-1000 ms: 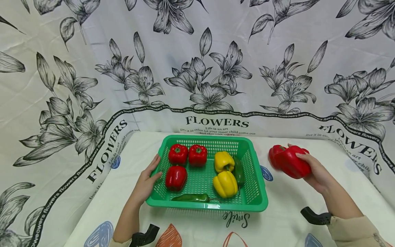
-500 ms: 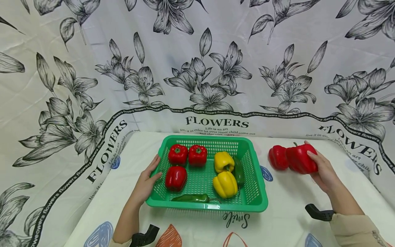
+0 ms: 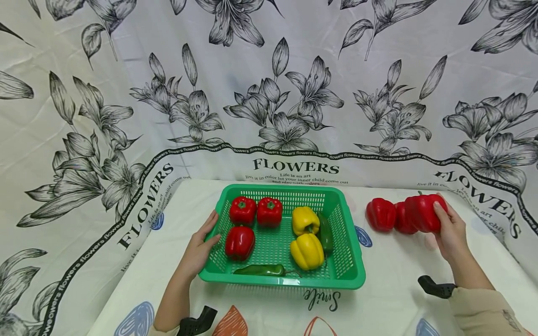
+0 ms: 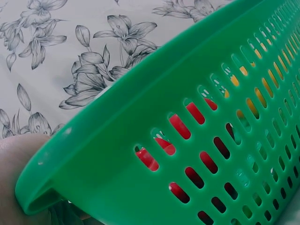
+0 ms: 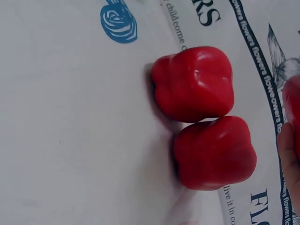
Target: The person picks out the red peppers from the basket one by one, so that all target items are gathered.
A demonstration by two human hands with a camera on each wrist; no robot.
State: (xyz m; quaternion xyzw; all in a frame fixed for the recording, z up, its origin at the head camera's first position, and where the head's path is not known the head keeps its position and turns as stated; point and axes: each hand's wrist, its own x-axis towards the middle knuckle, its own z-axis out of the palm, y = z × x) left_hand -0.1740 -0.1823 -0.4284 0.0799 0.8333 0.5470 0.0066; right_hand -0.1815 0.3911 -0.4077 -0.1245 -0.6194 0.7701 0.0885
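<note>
In the head view, my left hand (image 3: 201, 247) holds the left rim of a green plastic basket (image 3: 290, 281), thumb over the edge. The left wrist view shows this hand (image 4: 18, 161) only partly, behind the basket's rim (image 4: 108, 103). To the right of the basket, my right hand (image 3: 451, 231) grips a red bell pepper (image 3: 423, 213), its green stem up. This held bell pepper (image 5: 293, 101) just enters the right wrist view's edge. Left of it, two more red bell peppers (image 3: 380, 214) (image 5: 215, 153) sit side by side on the cloth.
Inside the basket are several red bell peppers (image 3: 240, 242), two yellow bell peppers (image 3: 307, 252) and two long green peppers (image 3: 259, 269) (image 3: 325, 233). A white printed cloth (image 3: 378, 280) covers the table, and a flower-patterned curtain (image 3: 269, 28) hangs behind.
My right hand has shifted right with the red bell pepper, turning it stem up. Another red bell pepper behind it has come into sight. The left hand and basket have stayed put.
</note>
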